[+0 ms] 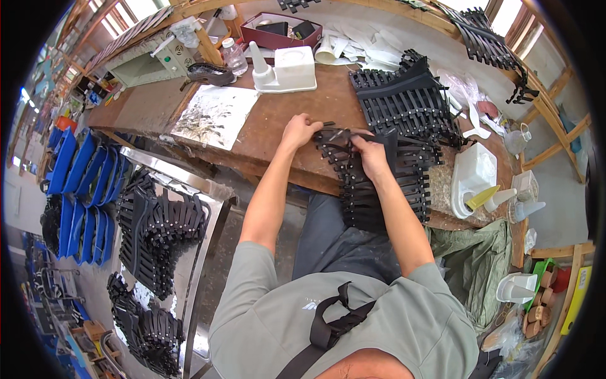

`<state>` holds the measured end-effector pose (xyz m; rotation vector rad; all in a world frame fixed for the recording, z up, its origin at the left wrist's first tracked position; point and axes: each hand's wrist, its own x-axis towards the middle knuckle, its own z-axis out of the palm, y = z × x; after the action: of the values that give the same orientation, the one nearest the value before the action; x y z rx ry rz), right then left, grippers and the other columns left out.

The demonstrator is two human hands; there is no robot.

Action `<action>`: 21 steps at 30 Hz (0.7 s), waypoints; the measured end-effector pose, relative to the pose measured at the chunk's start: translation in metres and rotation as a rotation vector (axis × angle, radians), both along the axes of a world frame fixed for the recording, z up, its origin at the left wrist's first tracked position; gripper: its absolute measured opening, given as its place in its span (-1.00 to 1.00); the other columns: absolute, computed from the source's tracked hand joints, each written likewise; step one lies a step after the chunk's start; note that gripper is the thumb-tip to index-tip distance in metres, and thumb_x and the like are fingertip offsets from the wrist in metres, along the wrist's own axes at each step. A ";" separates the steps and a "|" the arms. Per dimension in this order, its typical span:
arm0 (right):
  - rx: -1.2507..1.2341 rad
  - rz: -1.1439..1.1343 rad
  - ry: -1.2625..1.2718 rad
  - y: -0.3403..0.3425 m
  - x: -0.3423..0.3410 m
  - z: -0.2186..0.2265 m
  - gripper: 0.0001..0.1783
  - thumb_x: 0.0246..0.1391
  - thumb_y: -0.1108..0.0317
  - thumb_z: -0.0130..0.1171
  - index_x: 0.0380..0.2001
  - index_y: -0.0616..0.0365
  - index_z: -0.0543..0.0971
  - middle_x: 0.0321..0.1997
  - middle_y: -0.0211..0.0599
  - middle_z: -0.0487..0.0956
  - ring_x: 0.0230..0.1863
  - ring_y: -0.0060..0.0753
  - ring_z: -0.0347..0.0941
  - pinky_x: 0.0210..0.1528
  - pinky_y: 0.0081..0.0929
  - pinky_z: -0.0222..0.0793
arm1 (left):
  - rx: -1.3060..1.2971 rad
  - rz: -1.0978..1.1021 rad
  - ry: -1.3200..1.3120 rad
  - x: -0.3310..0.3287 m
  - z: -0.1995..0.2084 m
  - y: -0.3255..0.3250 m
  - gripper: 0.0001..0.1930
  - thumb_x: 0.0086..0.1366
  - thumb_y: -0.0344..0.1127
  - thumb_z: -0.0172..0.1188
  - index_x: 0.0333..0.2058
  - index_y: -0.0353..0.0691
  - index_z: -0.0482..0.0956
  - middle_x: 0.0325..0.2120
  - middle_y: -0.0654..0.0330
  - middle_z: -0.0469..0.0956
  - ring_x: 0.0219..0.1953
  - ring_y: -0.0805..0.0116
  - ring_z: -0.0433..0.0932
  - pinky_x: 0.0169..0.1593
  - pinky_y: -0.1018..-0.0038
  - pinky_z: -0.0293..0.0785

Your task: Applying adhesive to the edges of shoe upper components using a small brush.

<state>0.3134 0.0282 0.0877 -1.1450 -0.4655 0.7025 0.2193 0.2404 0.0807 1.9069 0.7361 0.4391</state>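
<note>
Your left hand [302,131] pinches the end of a black strappy panel [362,192]; your right hand [371,155] grips its upper edge. Keep tension even; avoid twisting.

The person wears a grey-green, short-sleeved T-shirt of soft, plain cloth [391,316], with a round neckline at the lower edge of the view. Its loose left sleeve [254,268] and loose right sleeve [435,290] both end above the elbow, so the forearms are bare, as are the left hand [298,132] and the right hand [371,156]. A small white printed mark [309,305] sits on the chest. Across the shirt front runs a broad black woven strap [323,338], doubled into a loop. Below the shirt show dark blue-grey cloth trousers [319,237], creased over the thigh.
</note>
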 end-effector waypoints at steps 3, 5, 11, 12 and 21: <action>0.183 0.062 0.265 -0.011 0.008 -0.001 -0.73 0.07 0.42 0.17 -0.15 0.29 0.50 -0.37 -0.33 0.57 -0.33 -0.52 0.48 -0.26 -0.62 0.35 | 0.547 -0.082 0.410 0.011 0.033 -0.032 -0.53 -0.04 -0.05 0.32 -0.28 -0.36 0.58 -0.30 -0.08 0.60 -0.16 -0.05 0.55 -0.13 0.20 0.45; 0.255 0.116 0.394 -0.015 0.012 0.001 -0.71 0.09 0.42 0.14 -0.12 0.31 0.48 -0.34 -0.31 0.56 -0.33 -0.50 0.49 -0.24 -0.62 0.36 | 0.449 -0.147 0.469 0.005 0.034 -0.027 -0.52 -0.04 -0.06 0.32 -0.27 -0.38 0.56 -0.32 -0.10 0.60 -0.20 -0.08 0.56 -0.15 0.18 0.45; 0.196 0.169 0.171 -0.042 -0.009 0.047 -0.74 0.12 0.35 0.15 -0.15 0.23 0.54 -0.28 -0.40 0.59 -0.29 -0.54 0.48 -0.13 -0.58 0.32 | -0.166 0.008 -0.081 -0.080 0.026 -0.044 -0.81 0.18 -0.29 0.17 -0.42 -0.31 0.45 -0.39 -0.05 0.61 -0.43 0.26 0.58 -0.37 0.39 0.47; 0.200 0.139 0.119 -0.047 -0.013 0.052 -0.76 0.12 0.35 0.15 -0.15 0.22 0.54 -0.27 -0.38 0.59 -0.28 -0.54 0.48 -0.12 -0.59 0.31 | -0.467 0.004 -0.347 -0.093 0.035 -0.055 -0.87 0.22 -0.33 0.11 -0.41 -0.26 0.42 -0.36 -0.02 0.60 -0.42 0.34 0.57 -0.38 0.47 0.45; -0.082 0.506 -0.206 -0.028 -0.045 0.066 -0.88 0.09 0.43 0.16 -0.32 0.24 0.56 -0.37 -0.57 0.50 -0.31 -0.71 0.35 -0.19 -0.65 0.27 | -0.990 0.031 -0.702 -0.131 0.051 -0.103 -0.87 0.31 -0.34 0.01 -0.24 -0.25 0.42 -0.26 0.04 0.58 -0.30 0.36 0.56 -0.19 0.39 0.54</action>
<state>0.2679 0.0002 0.1532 -1.1928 -0.9268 1.0524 0.0884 0.1370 0.1322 0.7312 0.3773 0.5743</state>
